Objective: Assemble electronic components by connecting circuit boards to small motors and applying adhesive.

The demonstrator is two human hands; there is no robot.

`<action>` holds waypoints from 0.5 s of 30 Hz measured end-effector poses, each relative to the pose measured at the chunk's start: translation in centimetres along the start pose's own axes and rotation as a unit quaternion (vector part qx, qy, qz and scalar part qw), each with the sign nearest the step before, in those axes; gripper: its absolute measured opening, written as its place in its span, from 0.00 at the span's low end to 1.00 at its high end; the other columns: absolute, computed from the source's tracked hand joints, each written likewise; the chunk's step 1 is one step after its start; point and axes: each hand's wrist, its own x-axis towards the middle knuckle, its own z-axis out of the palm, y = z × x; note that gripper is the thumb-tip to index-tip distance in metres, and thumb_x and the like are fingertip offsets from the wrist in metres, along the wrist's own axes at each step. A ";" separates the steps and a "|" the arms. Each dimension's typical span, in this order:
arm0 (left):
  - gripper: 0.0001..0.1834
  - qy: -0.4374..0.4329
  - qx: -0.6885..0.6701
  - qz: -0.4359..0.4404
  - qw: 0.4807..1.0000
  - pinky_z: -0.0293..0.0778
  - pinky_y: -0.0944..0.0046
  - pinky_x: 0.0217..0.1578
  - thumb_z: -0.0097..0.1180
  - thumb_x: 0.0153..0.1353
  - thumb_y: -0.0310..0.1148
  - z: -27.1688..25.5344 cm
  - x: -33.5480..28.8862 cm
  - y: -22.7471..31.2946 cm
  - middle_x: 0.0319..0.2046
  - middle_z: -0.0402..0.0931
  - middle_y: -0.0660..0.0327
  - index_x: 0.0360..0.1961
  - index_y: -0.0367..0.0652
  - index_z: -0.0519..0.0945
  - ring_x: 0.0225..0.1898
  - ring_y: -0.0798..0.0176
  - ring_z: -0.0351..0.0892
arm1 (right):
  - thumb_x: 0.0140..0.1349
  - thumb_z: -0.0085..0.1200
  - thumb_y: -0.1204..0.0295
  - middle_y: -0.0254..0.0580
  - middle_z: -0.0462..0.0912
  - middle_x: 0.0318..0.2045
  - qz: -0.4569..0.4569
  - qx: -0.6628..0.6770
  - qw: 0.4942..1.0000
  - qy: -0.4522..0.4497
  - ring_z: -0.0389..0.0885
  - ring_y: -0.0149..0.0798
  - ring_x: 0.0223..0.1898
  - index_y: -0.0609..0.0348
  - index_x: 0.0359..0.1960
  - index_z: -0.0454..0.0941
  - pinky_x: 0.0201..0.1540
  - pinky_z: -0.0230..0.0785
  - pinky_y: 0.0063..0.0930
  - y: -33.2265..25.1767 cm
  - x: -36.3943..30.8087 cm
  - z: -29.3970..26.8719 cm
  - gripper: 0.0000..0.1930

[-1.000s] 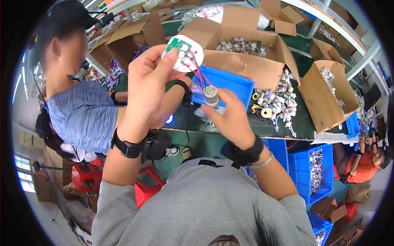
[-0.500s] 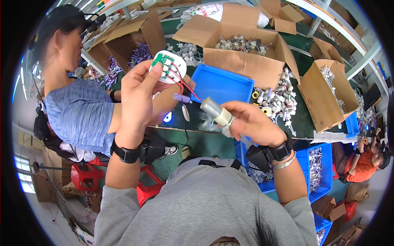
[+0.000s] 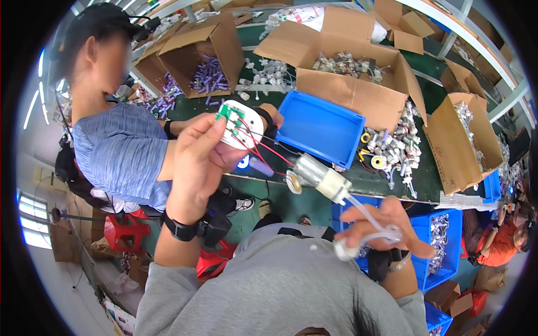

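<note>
While the left fingers (image 3: 217, 129) are clamped on the white plate (image 3: 253, 121) and the right fingers (image 3: 417, 243) spread apart by the clear tube (image 3: 364, 211), the motor (image 3: 312, 169) between them, over the tabletop's (image 3: 428, 189) near edge, is best supported to spare its red wires (image 3: 272, 150).

Two bare hands are showing, left (image 3: 199, 151) toward nine o'clock, right (image 3: 382, 224) at four. One white plate (image 3: 246, 127) is sitting at eleven, one pump motor (image 3: 316, 172) at three. Two yellow rings (image 3: 374, 163) are lying toward three, two red stools (image 3: 124, 232) are standing toward seven and eight; perhaps three half-hidden blue bins (image 3: 421, 227) are crowding around four.
</note>
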 end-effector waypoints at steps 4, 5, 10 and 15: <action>0.12 0.016 -0.041 -0.035 0.998 0.78 0.65 0.31 0.44 0.58 0.32 0.0 -0.1 -0.7 0.32 0.75 0.52 0.38 0.32 0.70 0.32 0.60 0.78 | 0.50 0.55 0.57 0.78 0.55 0.49 -0.024 -0.004 0.976 0.216 0.74 0.58 0.40 0.64 0.46 0.61 0.41 0.69 0.42 -0.5 -0.9 0.7 0.28; 0.12 0.018 -0.039 -0.042 0.998 0.78 0.65 0.31 0.44 0.58 0.31 -0.1 -0.3 -1.0 0.32 0.75 0.52 0.38 0.32 0.70 0.32 0.60 0.78 | 0.50 0.55 0.57 0.78 0.55 0.49 -0.024 0.001 0.977 0.214 0.74 0.58 0.40 0.64 0.46 0.61 0.41 0.69 0.42 -0.7 -0.7 0.8 0.28; 0.16 0.009 -0.065 -0.064 0.996 0.78 0.60 0.32 0.43 0.57 0.32 -0.7 -0.1 -2.2 0.35 0.74 0.51 0.43 0.32 0.67 0.34 0.57 0.78 | 0.55 0.50 0.62 0.60 0.74 0.33 0.004 -0.314 0.913 0.262 0.78 0.45 0.29 0.68 0.44 0.60 0.33 0.71 0.34 -1.4 1.1 2.0 0.23; 0.15 0.009 -0.136 -0.094 0.986 0.77 0.61 0.33 0.43 0.58 0.33 -0.5 -0.3 -2.8 0.34 0.74 0.52 0.42 0.32 0.67 0.34 0.58 0.78 | 0.41 0.63 0.67 0.48 0.76 0.31 -0.094 -0.653 0.749 0.062 0.77 0.43 0.29 0.64 0.32 0.72 0.37 0.70 0.38 -2.7 3.4 2.8 0.18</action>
